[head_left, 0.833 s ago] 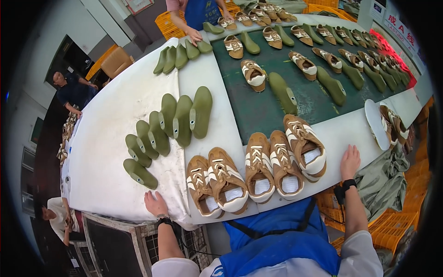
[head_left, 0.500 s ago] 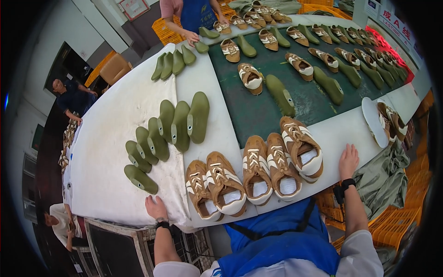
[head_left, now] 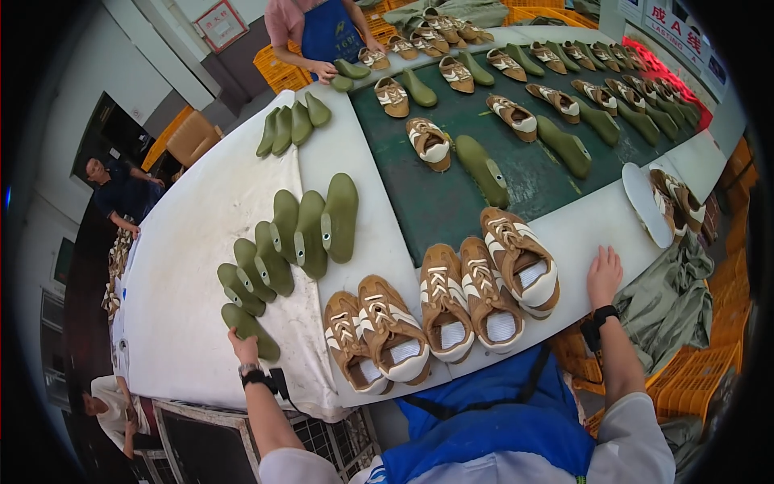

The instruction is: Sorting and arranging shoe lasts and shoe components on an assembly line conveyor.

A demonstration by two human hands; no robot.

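Note:
My left hand (head_left: 243,347) is at the nearest green shoe last (head_left: 251,329), its fingers closed around the last's near left side. This last lies on the white cloth-covered table at the near end of a slanting row of several lasts, among them a large one (head_left: 340,218). My right hand (head_left: 605,277) rests on the white table edge with fingers stretched out, holding nothing. Between my hands stand several brown-and-white lace-up sneakers (head_left: 393,331); the rightmost sneaker (head_left: 522,262) sits closest to my right hand.
Sneakers and lasts alternate on a dark green belt (head_left: 435,210) beyond. A white oval plate (head_left: 647,206) leans by more shoes at right. Orange crates (head_left: 697,379) and grey-green cloth (head_left: 665,310) are below right. Across the table, a person in a blue apron (head_left: 330,32) touches lasts.
My left hand has moved from the bare cloth onto the nearest shoe last and closed on it. My right hand stays at the table edge. The whole view has shifted slightly.

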